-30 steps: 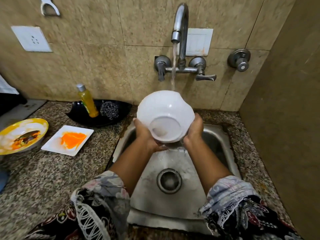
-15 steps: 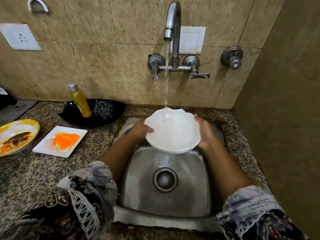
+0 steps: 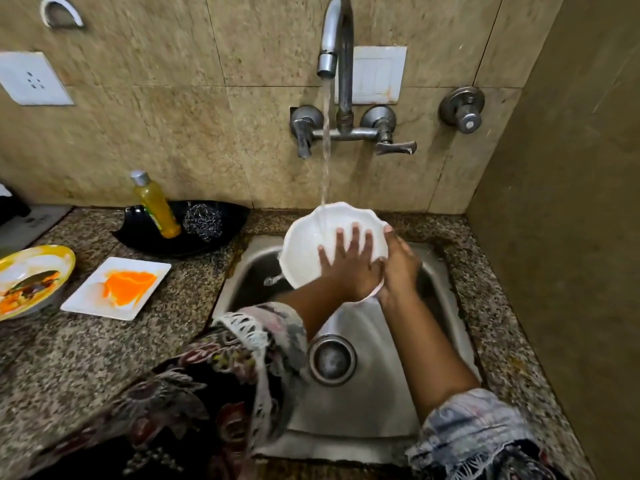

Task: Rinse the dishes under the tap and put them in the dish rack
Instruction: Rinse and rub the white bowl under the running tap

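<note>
- Under the running tap [image 3: 337, 64], a white scalloped bowl [image 3: 306, 244] is held over the far part of the steel sink [image 3: 363, 410], with the water stream [image 3: 325, 150] landing on its far rim.
- The left hand [image 3: 349, 263] lies inside the bowl, fingers straight and spread flat against it.
- The right hand [image 3: 398, 266] grips the bowl's right rim, fingers curled round the edge.
- Left of the sink, on the granite counter [image 3: 86, 358], sit a white square plate [image 3: 116, 289] smeared orange, a yellow-rimmed dish [image 3: 33, 280], and a black tray [image 3: 180, 233] holding a yellow bottle [image 3: 156, 206] and a steel scrubber [image 3: 202, 220].

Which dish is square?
The white plate with the orange smear, on the counter left of the sink; the other dishes are round or oval.
</note>
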